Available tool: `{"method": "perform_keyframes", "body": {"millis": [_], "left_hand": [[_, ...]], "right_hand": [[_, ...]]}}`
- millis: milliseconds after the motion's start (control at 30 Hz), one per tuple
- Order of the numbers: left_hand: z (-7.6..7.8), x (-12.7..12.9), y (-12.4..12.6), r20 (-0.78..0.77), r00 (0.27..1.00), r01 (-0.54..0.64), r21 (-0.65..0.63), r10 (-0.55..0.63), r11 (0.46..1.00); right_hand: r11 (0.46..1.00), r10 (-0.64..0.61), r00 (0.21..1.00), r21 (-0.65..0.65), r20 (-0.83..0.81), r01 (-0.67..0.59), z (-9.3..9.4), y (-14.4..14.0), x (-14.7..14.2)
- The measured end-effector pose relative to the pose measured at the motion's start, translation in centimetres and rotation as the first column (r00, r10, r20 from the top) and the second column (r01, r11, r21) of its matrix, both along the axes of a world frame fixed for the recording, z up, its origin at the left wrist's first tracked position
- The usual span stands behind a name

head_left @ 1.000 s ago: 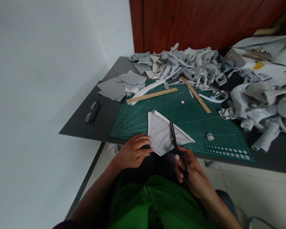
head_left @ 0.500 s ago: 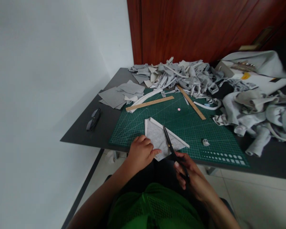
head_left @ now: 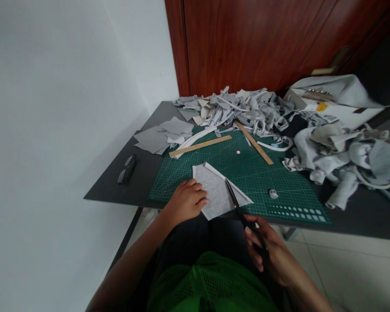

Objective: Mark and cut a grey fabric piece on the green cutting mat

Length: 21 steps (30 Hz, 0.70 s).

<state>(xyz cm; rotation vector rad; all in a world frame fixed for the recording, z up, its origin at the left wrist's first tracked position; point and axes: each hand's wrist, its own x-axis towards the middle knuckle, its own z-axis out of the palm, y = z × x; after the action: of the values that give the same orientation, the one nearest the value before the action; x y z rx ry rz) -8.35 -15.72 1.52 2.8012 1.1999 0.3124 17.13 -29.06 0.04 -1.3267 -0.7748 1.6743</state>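
The scissors (head_left: pixel 243 212) are being gripped by the right hand (head_left: pixel 269 251), their blades lying on the grey fabric piece (head_left: pixel 216 193). The fabric is being pressed flat by the left hand (head_left: pixel 185 201) at the counter's (head_left: pixel 117 190) near edge, on the green cutting mat (head_left: pixel 279 190). Fingers are best being kept away from the blades. Farther off, open mat is being left before the wooden rulers (head_left: pixel 199 146) and the scrap pile (head_left: pixel 243 108).
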Motion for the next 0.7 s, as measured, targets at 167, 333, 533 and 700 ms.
{"method": "perform_keyframes", "body": {"millis": [167,333,533,700], "left_hand": [[0.9,4.8,0.6,-0.085,0.99,-0.104,0.074,0.111,0.992],[-0.4,8.0,1.5,-0.064,0.998,-0.012,0.083,0.017,0.996],[-0.5,4.8,1.2,-0.012,0.999,0.038,0.001,-0.038,0.999],[1.1,2.5,0.8,-0.076,0.997,-0.022,-0.069,0.016,0.997]], "right_hand": [[0.992,-0.126,0.988,-0.031,-0.088,0.124,0.7,0.0,-0.1],[0.987,-0.159,0.98,-0.046,-0.124,0.154,0.6,0.1,0.1],[1.0,-0.017,0.998,-0.002,-0.055,0.017,-0.3,-0.9,0.6],[0.988,0.151,0.989,-0.015,-0.001,-0.151,-1.0,-2.1,-0.2]]}}
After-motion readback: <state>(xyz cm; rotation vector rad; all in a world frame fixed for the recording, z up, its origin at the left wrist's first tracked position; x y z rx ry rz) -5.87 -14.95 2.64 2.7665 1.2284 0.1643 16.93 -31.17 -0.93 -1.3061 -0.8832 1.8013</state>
